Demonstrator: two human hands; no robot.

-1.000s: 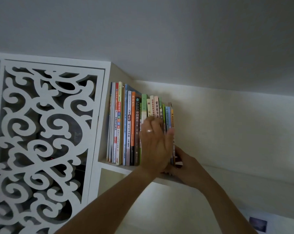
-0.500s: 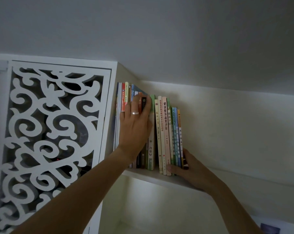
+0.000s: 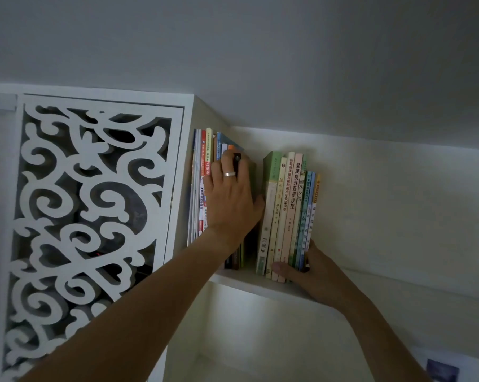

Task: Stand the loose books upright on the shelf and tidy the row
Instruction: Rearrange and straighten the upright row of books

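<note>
On the shelf (image 3: pixel 263 282), the left hand (image 3: pixel 230 199) is pressing flat-fingered against the left books (image 3: pixel 205 183); the right hand (image 3: pixel 307 267) is gripping the right books (image 3: pixel 285 213). A gap is separating them, so either group could topple.

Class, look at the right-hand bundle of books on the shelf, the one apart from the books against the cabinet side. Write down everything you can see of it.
The right-hand bundle of books is some eight thin paperbacks, spines out: green and cream at its left, then pale pink, green, blue and yellow. Printed characters run down the spines. The books stand on the white shelf, leaning slightly right, heights stepping down rightward. A gap parts them from the left group. The right hand grips their lower end, thumb across the spines; the left hand presses the left group, its thumb reaching towards the green book.
</note>
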